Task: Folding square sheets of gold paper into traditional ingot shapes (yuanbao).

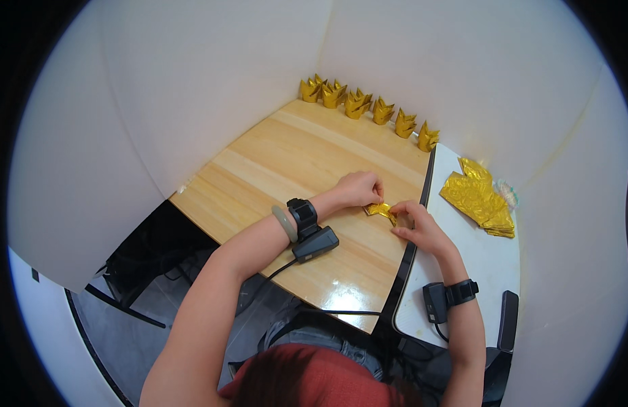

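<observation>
A small piece of gold foil paper (381, 210) lies partly folded on the wooden table (287, 169). My left hand (358, 188) pinches its upper left edge. My right hand (416, 222) pinches its right side, fingers curled over the fold. Both wrists wear black strapped devices with cables; the left wrist also has a pale green bangle.
Several folded gold paper shapes (368, 107) stand in a row along the table's far edge by the white wall. A stack of gold foil sheets (478, 198) lies on the white side table (490, 264). A dark phone-like object (508, 320) rests near its front edge.
</observation>
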The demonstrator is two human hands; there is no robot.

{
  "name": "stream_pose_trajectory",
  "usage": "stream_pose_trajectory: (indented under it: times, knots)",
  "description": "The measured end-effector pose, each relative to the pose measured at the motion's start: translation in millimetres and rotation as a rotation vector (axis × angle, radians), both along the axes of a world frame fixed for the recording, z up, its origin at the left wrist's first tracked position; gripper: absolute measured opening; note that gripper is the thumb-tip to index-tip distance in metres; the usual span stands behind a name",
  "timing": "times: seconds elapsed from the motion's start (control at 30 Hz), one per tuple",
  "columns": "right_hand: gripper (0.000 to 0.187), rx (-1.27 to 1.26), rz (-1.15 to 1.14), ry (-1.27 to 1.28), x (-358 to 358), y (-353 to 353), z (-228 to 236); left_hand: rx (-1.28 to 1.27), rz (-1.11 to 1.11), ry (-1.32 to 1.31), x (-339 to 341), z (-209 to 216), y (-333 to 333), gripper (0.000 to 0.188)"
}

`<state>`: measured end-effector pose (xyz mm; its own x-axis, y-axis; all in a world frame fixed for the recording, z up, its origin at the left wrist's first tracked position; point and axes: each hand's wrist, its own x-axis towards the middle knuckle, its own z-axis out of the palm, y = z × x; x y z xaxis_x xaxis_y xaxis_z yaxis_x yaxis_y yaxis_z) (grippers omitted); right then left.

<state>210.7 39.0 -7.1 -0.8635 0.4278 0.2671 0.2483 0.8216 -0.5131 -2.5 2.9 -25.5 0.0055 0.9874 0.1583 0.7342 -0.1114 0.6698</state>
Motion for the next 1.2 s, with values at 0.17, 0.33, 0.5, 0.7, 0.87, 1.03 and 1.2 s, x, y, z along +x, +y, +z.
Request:
stream_pose_trajectory:
  times: [0.17,0.33,0.5,0.7,0.87,1.03,1.2]
  knots:
    - [0.038,-0.066,-0.061,-0.011,-3.3,-8.9,6.2,-0.011,-0.046,-0.05,-5.7,-5.1,-1.1,0.014]
    - [0.031,0.044,-0.235,0.037,-13.3,-15.2,5.1,-0.004,-0.084,-0.054,-2.4,-4.3,2.5,0.014]
    - [0.024,0.14,-0.249,0.016,-14.2,-16.4,3.6,-0.004,-0.113,-0.052,-7.6,-8.1,5.1,0.014]
    - [0.017,0.434,-0.201,0.086,-10.1,-14.6,1.2,-0.024,-0.145,-0.087,-7.7,-5.1,3.6,0.013]
    - [0.012,0.437,-0.192,0.068,-9.6,-17.8,3.8,-0.006,-0.152,-0.089,-7.3,-6.2,3.5,0.011]
    - [0.015,0.408,-0.15,0.086,-12.0,-17.8,1.0,0.001,-0.126,-0.096,-8.0,-10.8,6.2,0.012]
    - [0.023,-0.12,-0.249,0.108,-12.7,-7.3,-7.7,0.006,-0.128,-0.095,-7.5,-6.4,4.2,0.014]
